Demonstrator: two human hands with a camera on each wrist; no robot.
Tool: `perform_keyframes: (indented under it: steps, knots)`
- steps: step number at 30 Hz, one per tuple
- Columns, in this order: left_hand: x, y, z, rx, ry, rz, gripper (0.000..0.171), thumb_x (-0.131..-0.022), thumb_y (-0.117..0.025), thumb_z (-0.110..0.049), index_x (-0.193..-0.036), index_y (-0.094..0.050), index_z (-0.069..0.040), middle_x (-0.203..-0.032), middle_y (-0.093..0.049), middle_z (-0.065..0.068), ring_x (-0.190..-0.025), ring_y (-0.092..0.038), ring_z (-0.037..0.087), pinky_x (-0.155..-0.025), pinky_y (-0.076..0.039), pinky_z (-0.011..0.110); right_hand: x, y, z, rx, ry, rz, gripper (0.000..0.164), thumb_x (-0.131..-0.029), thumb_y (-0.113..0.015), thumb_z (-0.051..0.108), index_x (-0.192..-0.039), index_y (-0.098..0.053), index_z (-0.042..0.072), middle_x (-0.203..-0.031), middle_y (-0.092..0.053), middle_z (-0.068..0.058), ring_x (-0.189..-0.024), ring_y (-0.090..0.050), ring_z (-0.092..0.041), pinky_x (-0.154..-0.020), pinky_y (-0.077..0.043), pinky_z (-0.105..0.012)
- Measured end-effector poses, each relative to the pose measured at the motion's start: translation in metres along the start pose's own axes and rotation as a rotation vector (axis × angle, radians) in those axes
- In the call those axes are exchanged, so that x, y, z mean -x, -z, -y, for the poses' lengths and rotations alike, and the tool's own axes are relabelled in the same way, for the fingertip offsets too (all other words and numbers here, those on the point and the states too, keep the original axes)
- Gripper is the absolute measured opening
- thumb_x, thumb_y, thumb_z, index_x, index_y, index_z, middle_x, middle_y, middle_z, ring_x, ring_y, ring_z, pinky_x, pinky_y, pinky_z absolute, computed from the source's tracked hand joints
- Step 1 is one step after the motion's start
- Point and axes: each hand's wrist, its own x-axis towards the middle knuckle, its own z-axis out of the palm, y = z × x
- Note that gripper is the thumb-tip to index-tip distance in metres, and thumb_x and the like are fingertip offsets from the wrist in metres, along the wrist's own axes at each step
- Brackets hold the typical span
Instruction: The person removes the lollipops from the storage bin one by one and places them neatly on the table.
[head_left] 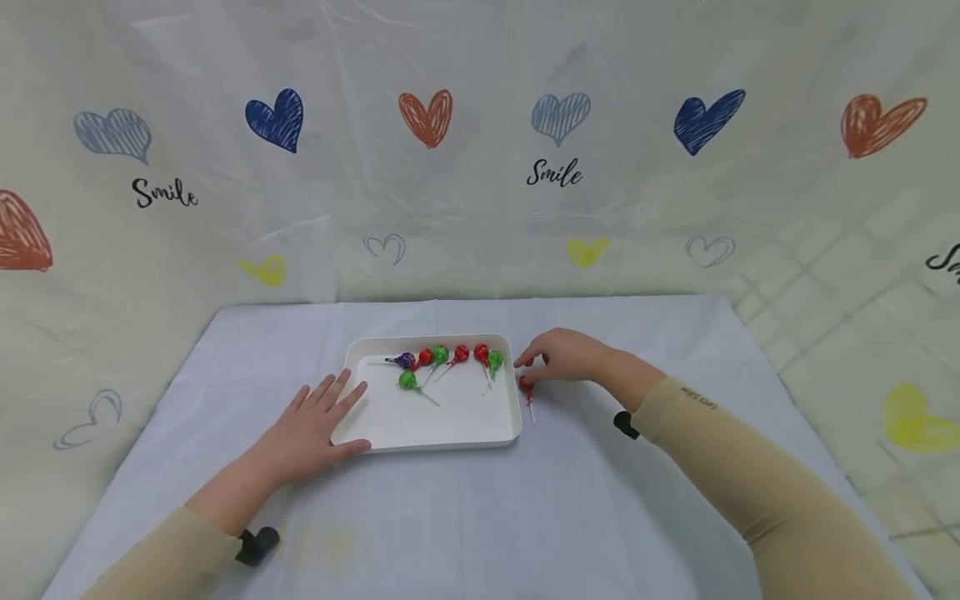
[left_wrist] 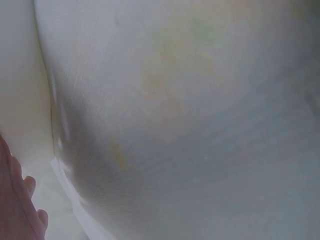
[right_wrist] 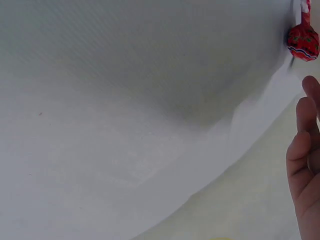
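Observation:
My left hand point(head_left: 311, 429) lies with fingers spread at the left edge of a white tray point(head_left: 465, 421), thumb by its front corner. Just outside the tray's right side, a red-wrapped lollipop point(head_left: 527, 387) lies on the cloth, stick toward me. Over it hovers my right hand point(head_left: 566, 354), fingers loosely bent. In the right wrist view, a small gap separates the fingers from the red lollipop's wrapped head point(right_wrist: 304, 44). Inside the tray are several lollipops: a purple one point(head_left: 406, 361), green ones such as the front one point(head_left: 407, 380), and red ones including one near the back point(head_left: 461, 353).
A white cloth point(head_left: 450, 525) covers the table. Behind it hangs a pale sheet point(head_left: 480, 208) printed with hearts and "Smile". Black straps with small devices point(head_left: 258, 546) sit at both wrists. The left wrist view shows mostly cloth.

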Motion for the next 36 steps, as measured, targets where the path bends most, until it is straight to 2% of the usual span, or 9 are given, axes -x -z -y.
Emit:
perform_keyframes:
  steps: [11,19,30,34,36]
  knots:
    - [0.001,-0.001,0.000,-0.004,0.004,-0.004,0.092,-0.088,-0.057,-0.068,-0.159,-0.024,-0.020,-0.166,-0.010,0.012,-0.150,-0.010,0.039,-0.118,-0.006,0.062,0.003,0.017,0.001,-0.045,0.005,-0.043,0.032,-0.087,-0.078,0.031,-0.118,-0.074,0.030,-0.110,-0.069,0.009,-0.082,-0.056,-0.015,-0.066,-0.051,-0.027]
    - [0.002,0.000,-0.001,0.003,0.002,-0.009,0.092,-0.088,-0.058,-0.068,-0.159,-0.024,-0.020,-0.166,-0.010,0.012,-0.150,-0.011,0.040,-0.118,-0.006,0.062,-0.001,0.024,0.013,-0.058,0.003,-0.062,0.035,-0.087,-0.078,0.029,-0.122,-0.073,0.026,-0.116,-0.069,0.002,-0.083,-0.057,-0.017,-0.066,-0.052,-0.029]
    - [0.002,0.000,-0.002,0.003,0.008,-0.007,0.093,-0.088,-0.056,-0.070,-0.159,-0.024,-0.020,-0.166,-0.010,0.012,-0.150,-0.011,0.039,-0.118,-0.006,0.061,-0.016,0.024,0.027,-0.041,0.032,-0.079,0.030,-0.089,-0.076,0.031,-0.118,-0.075,0.029,-0.110,-0.069,0.012,-0.086,-0.058,-0.016,-0.069,-0.052,-0.028]
    - [0.001,0.001,-0.002,0.001,0.007,-0.003,0.093,-0.088,-0.056,-0.069,-0.159,-0.024,-0.020,-0.166,-0.009,0.012,-0.150,-0.010,0.039,-0.118,-0.006,0.061,-0.020,0.026,0.030,-0.030,0.038,-0.066,0.030,-0.089,-0.077,0.030,-0.118,-0.075,0.027,-0.111,-0.070,0.011,-0.083,-0.057,-0.016,-0.068,-0.052,-0.029]
    - [0.001,0.001,-0.002,0.002,0.003,-0.004,0.093,-0.088,-0.056,-0.069,-0.159,-0.024,-0.020,-0.166,-0.009,0.012,-0.150,-0.011,0.040,-0.118,-0.006,0.062,-0.022,0.026,0.032,-0.017,0.030,-0.054,0.030,-0.088,-0.077,0.030,-0.118,-0.075,0.026,-0.112,-0.070,0.010,-0.085,-0.058,-0.017,-0.071,-0.052,-0.030]
